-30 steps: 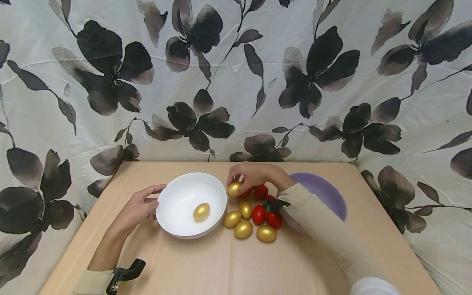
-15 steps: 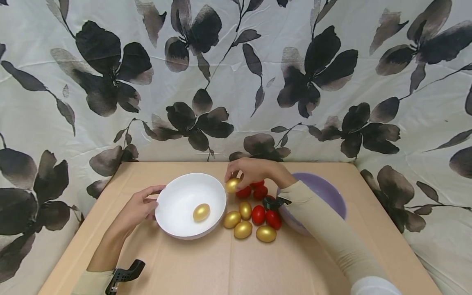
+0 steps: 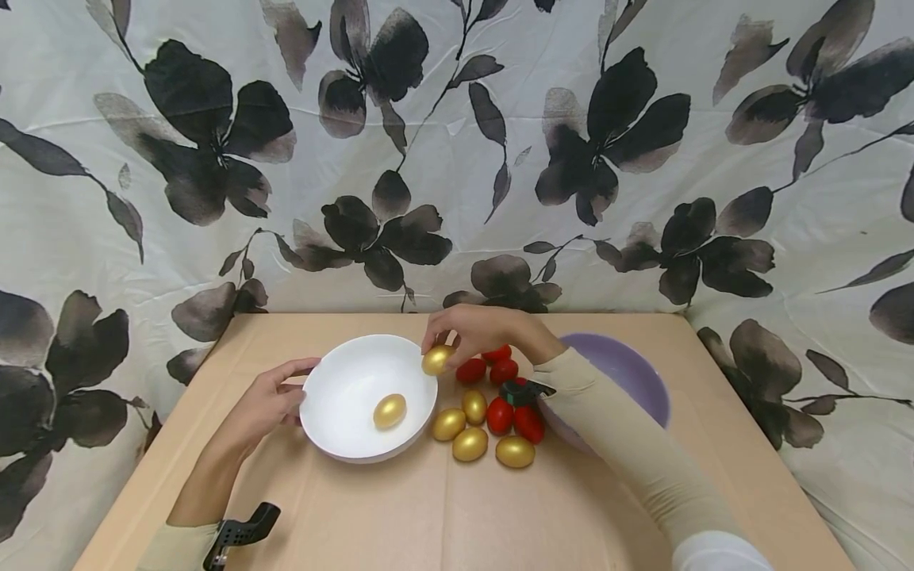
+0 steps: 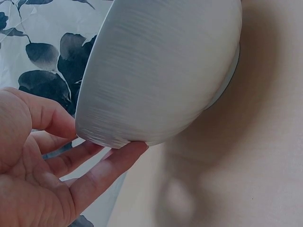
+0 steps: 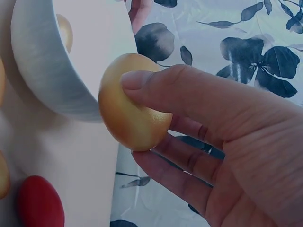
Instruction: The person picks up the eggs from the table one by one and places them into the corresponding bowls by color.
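Note:
My left hand (image 3: pixel 271 400) holds the side of a white bowl (image 3: pixel 324 404), its fingertips against the rim and outer wall in the left wrist view. One gold egg (image 3: pixel 389 411) lies inside that bowl. Between thumb and fingers, my right hand (image 3: pixel 474 329) pinches another gold egg (image 5: pixel 132 111), held at the bowl's right rim. Beside the bowl several gold eggs (image 3: pixel 470 444) lie on the table, close to several red eggs (image 3: pixel 500 415). The right forearm and wrist partly cover the red group.
A purple bowl (image 3: pixel 646 377) stands at the right, partly behind the right forearm. The light wooden table (image 3: pixel 371 515) ends at the back against a floral cloth (image 3: pixel 485 230). Black straps (image 3: pixel 246 525) sit on the wrists.
My right hand has moved left with the gold egg, from above the red eggs to the white bowl's rim. The left hand and the bowl have stayed in place.

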A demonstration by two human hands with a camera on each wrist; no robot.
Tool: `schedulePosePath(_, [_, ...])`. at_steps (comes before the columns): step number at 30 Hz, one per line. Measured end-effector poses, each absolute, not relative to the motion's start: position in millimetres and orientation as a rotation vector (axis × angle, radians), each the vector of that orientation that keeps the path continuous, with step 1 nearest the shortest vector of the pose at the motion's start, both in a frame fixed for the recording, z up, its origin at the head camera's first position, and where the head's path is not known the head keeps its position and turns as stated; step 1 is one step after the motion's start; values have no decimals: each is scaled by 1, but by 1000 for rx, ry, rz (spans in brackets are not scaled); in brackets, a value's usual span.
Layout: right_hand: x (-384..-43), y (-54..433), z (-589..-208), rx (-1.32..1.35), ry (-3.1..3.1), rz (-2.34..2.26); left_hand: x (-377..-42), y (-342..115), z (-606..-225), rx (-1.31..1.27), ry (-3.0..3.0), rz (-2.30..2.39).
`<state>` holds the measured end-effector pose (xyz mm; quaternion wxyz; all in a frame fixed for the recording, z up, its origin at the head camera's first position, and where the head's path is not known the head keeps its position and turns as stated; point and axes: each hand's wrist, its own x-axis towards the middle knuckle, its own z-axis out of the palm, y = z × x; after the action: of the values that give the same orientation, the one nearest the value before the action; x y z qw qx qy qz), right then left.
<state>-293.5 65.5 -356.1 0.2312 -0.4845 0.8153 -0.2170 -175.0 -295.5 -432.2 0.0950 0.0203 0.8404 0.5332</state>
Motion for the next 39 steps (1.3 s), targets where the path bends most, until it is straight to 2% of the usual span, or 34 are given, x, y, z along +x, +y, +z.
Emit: schedulePosePath(39, [-285, 19, -362, -1430, 2116, -535, -176, -297, -432, 56, 2468, 1600])
